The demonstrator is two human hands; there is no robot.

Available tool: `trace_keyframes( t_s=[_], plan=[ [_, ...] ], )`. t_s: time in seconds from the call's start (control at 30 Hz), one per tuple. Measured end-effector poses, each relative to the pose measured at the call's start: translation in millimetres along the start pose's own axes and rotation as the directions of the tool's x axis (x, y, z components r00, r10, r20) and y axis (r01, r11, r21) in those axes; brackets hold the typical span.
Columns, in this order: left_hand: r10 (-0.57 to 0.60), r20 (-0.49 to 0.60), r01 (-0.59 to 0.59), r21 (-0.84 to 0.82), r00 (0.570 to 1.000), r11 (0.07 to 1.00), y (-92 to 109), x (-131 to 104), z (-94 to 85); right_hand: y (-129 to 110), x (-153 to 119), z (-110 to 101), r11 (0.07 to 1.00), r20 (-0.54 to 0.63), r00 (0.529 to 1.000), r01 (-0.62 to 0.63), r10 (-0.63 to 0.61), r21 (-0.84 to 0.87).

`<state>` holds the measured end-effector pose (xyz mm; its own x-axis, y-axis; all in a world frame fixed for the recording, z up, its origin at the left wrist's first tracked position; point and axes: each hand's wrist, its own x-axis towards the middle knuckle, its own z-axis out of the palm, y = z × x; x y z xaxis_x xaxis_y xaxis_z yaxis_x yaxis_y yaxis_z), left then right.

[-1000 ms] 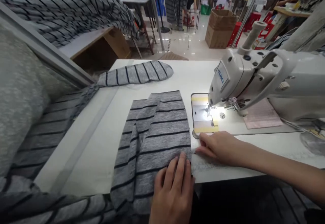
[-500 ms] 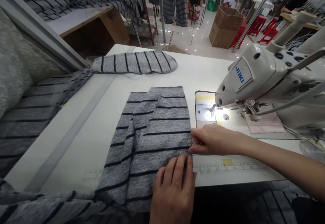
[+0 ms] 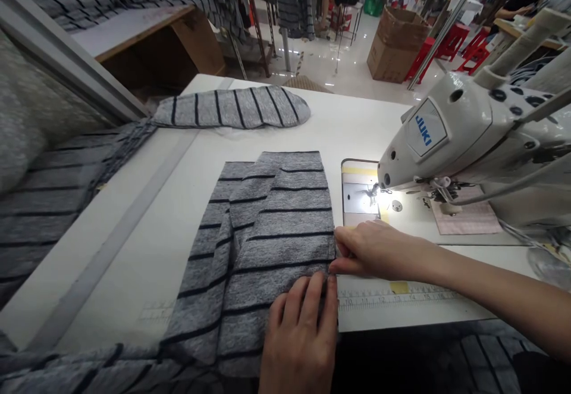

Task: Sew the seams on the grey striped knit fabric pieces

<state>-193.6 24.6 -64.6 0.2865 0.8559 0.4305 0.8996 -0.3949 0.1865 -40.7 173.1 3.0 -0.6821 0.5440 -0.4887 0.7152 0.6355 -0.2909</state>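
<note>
A grey knit fabric piece with dark stripes lies folded in layers on the white sewing table, its right edge beside the machine bed. My left hand rests on the lower right part of it, fingers stretched out and pressing the cloth down; its thumb is hidden. Just above, my right hand pinches that same right edge between thumb and curled fingers. The fingertips of both hands are close together. A white sewing machine stands to the right, its lamp lighting the needle area and metal plate.
Another striped piece lies at the table's back edge. Striped cloth hangs along the left side near a metal post. A printed ruler runs along the front edge. Cardboard box, red stools and people are beyond.
Both hands keep their places on the fabric edge, with the right hand slightly lower in view. The view has shifted slightly; the cloth lies nearly the same.
</note>
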Motion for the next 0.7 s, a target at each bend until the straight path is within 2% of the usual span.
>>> trace_keyframes(
  t_s=[0.13,0.23,0.37,0.43,0.5,0.57,0.63,0.7],
  plan=[
    [0.013,0.002,-0.013,0.03,1.0,0.999,1,2,-1.4,0,-1,5,0.987,-0.074,0.993,0.079,-0.09,-0.139],
    [0.057,0.012,-0.057,-0.003,0.998,0.998,-8,8,-11.5,4,-12,1,0.976,-0.088,0.989,0.102,-0.121,-0.193],
    [0.18,0.146,-0.13,-0.3,0.973,0.945,-37,38,-34.0,0,-33,-1,0.99,-0.072,0.988,0.135,-0.137,-0.032],
    [0.208,0.18,-0.129,-0.373,0.961,0.919,-54,63,-37.4,-10,-39,10,0.972,-0.112,0.967,0.222,-0.229,-0.072],
    [0.218,0.166,-0.164,-0.289,0.962,0.943,-66,88,-31.4,-23,-44,29,0.916,-0.149,0.915,0.341,-0.375,-0.211],
    [0.221,0.193,-0.199,-0.126,0.956,0.972,-69,104,-20.4,-31,-53,46,0.862,-0.152,0.866,0.424,-0.476,-0.278],
    [0.222,0.255,-0.226,-0.011,0.941,0.974,-62,103,-11.5,-29,-70,56,0.872,-0.129,0.875,0.43,-0.466,-0.234],
    [0.24,0.286,-0.258,0.029,0.928,0.966,-50,88,-8.5,-19,-90,57,0.917,-0.064,0.919,0.38,-0.39,-0.12]
  ],
)
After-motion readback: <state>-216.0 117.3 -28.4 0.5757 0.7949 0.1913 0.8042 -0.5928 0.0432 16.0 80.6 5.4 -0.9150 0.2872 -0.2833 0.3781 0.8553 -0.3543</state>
